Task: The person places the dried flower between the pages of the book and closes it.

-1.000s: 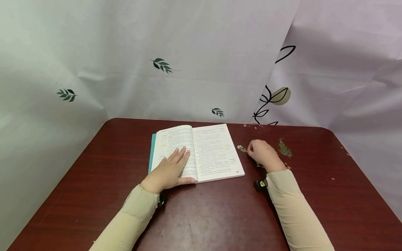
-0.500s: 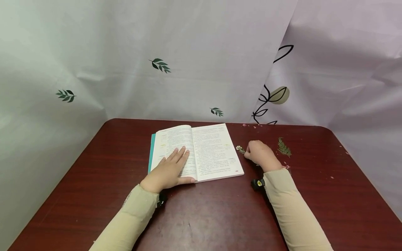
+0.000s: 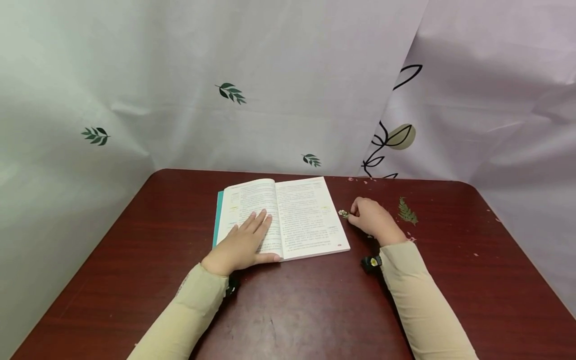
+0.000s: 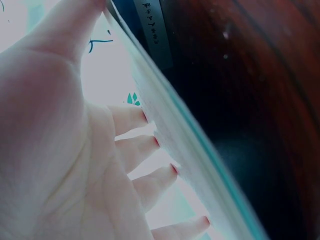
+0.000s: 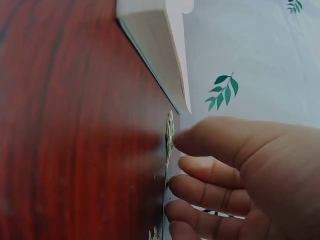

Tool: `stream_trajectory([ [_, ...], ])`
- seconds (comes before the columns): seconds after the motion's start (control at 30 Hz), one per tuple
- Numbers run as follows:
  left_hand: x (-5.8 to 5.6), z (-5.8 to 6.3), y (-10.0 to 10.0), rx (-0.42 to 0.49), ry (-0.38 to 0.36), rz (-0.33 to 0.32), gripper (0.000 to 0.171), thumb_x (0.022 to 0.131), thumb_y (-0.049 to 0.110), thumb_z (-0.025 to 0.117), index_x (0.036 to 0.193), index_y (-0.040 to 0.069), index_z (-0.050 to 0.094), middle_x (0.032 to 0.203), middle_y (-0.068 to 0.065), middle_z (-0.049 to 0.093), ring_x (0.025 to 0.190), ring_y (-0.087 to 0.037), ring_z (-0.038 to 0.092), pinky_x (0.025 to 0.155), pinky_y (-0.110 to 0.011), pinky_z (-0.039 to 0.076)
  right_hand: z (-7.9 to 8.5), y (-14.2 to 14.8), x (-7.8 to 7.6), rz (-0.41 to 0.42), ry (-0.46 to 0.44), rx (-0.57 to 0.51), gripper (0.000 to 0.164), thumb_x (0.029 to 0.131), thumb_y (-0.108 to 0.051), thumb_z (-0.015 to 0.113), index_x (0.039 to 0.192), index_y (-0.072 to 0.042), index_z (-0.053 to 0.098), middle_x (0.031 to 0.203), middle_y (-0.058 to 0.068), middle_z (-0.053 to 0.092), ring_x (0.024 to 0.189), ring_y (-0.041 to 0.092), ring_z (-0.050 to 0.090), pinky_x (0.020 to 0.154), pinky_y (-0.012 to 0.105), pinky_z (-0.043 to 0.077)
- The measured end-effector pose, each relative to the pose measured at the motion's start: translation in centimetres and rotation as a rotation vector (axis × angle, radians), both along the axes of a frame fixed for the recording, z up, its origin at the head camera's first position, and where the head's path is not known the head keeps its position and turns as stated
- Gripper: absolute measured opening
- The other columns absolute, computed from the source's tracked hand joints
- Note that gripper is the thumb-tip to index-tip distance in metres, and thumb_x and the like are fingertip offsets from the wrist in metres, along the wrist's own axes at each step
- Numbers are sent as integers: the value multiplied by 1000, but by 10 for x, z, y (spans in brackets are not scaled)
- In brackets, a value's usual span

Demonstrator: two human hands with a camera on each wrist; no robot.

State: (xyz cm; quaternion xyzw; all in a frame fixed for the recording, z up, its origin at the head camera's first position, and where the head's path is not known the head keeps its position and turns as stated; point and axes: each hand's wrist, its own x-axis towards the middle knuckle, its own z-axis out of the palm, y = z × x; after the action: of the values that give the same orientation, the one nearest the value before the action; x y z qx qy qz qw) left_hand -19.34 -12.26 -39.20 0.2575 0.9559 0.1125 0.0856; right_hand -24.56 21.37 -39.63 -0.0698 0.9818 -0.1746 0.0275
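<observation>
An open book (image 3: pixel 310 215) with printed pages and a teal cover lies on the dark red table. My left hand (image 3: pixel 240 247) rests flat on its left page, fingers spread and thumb near the lower end of the spine. Just right of the book lies a small sprig of white flowers (image 3: pixel 344 213). My right hand (image 3: pixel 373 220) is over its stem, thumb tip at the sprig and a gap between thumb and index finger. In the right wrist view the sprig (image 5: pixel 170 135) lies along the tabletop, and the other fingers are loosely bent beside it.
A flattened green fern leaf (image 3: pixel 407 212) lies right of my right hand. Small pink petals (image 3: pixel 351 179) are near the table's back edge, and a pink blossom (image 3: pixel 410 237) is by the right cuff. A pale leaf-printed curtain (image 3: pixel 279 100) hangs behind the table.
My right hand and the sprig shifted slightly left toward the book. The right index finger has since lifted away from the thumb. My left hand stays on the page.
</observation>
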Motion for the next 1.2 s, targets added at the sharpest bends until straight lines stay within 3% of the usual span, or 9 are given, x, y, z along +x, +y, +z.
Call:
stream_trajectory([
  [0.13, 0, -1, 0, -3, -10, 7, 104, 77, 74, 52, 151, 11, 16, 157, -8, 8, 143, -30, 7, 104, -62, 20, 0, -2, 0, 6, -3, 1, 11, 87, -16, 62, 84, -6, 59, 79, 7, 57, 66, 20, 51, 58, 32, 42],
  [0.27, -1, -1, 0, -2, -3, 3, 104, 77, 73, 52, 151, 11, 17, 157, -8, 9, 143, -31, 7, 104, -62, 20, 1, -3, 2, 19, -7, -1, 10, 88, -11, 58, 78, -7, 59, 73, 6, 55, 61, 19, 49, 56, 32, 41],
  [0.47, -1, -1, 0, -6, 0, -1, 104, 76, 75, 51, 151, 10, 18, 157, -9, 10, 143, -31, 8, 104, -62, 20, 1, -4, 3, 63, 17, 34, 13, 87, -9, 56, 74, -8, 56, 69, 3, 53, 61, 18, 47, 72, 40, 41],
  [0.6, 1, 1, 0, -5, 7, -8, 103, 76, 74, 51, 151, 9, 19, 156, -10, 11, 142, -32, 9, 103, -63, 22, -1, -3, 3, 69, 50, 19, 11, 86, -10, 57, 75, -9, 54, 73, 4, 52, 63, 19, 47, 65, 38, 43],
  [0.7, 1, 2, 0, -4, 14, -13, 103, 77, 73, 51, 151, 9, 20, 156, -10, 11, 142, -33, 9, 102, -63, 23, -1, -2, 3, 42, 68, -26, 11, 85, -11, 58, 75, -10, 53, 75, 5, 51, 61, 19, 47, 53, 32, 39],
  [0.83, 1, 2, -1, -1, 20, -18, 103, 77, 73, 51, 150, 8, 20, 156, -11, 12, 142, -33, 10, 102, -64, 23, 0, 0, 3, 8, 80, -114, 11, 83, -11, 60, 75, -10, 52, 68, 4, 51, 53, 17, 46, 48, 30, 37],
  [1.2, 2, 1, 0, 2, 19, -12, 102, 78, 71, 54, 151, 8, 19, 156, -11, 12, 142, -32, 9, 102, -64, 23, -2, 0, -1, -39, 161, -322, 4, 82, -9, 65, 80, -8, 62, 75, 5, 61, 66, 19, 54, 61, 32, 43],
])
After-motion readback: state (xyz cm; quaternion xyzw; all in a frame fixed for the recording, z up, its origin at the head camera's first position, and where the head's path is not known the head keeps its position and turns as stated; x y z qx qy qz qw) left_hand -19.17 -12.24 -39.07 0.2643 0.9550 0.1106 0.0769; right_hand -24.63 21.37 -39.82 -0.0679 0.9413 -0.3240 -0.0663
